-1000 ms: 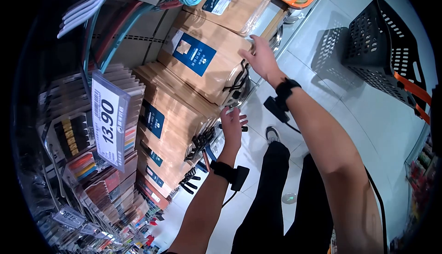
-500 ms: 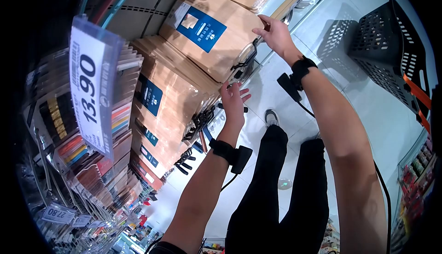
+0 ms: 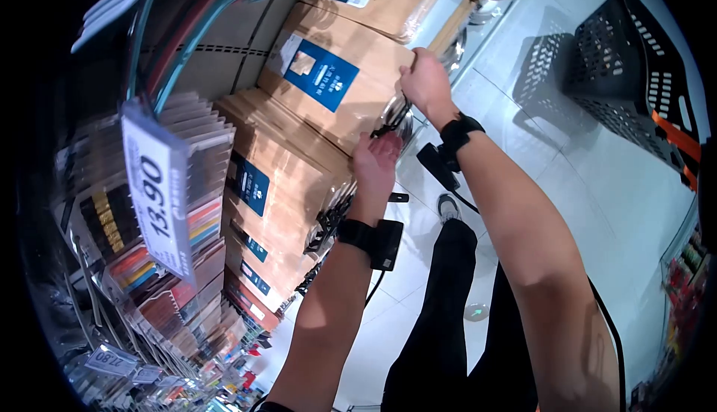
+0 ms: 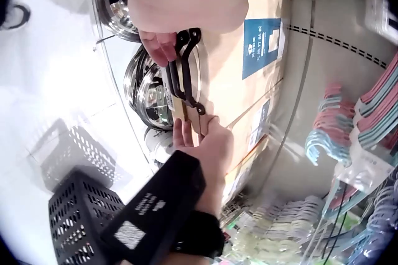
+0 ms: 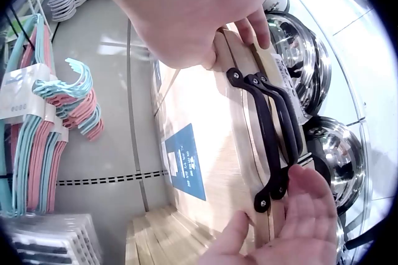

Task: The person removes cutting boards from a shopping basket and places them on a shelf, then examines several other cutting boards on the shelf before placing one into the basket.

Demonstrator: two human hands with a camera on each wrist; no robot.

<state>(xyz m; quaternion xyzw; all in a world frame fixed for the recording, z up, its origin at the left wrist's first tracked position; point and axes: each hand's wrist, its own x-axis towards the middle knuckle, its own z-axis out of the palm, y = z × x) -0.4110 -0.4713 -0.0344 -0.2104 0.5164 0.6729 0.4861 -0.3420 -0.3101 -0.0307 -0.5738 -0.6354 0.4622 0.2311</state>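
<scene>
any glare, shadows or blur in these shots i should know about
Head view: black fisheye rim, soft fine print on the price tag, holed shadow beside the basket; left wrist view: floor washed out by glare, dark corners; right wrist view: glare whitening part of the wooden board.

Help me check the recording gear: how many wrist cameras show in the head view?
2: the left camera, strapped behind the left hand, and the right camera, strapped behind the right hand.
</scene>
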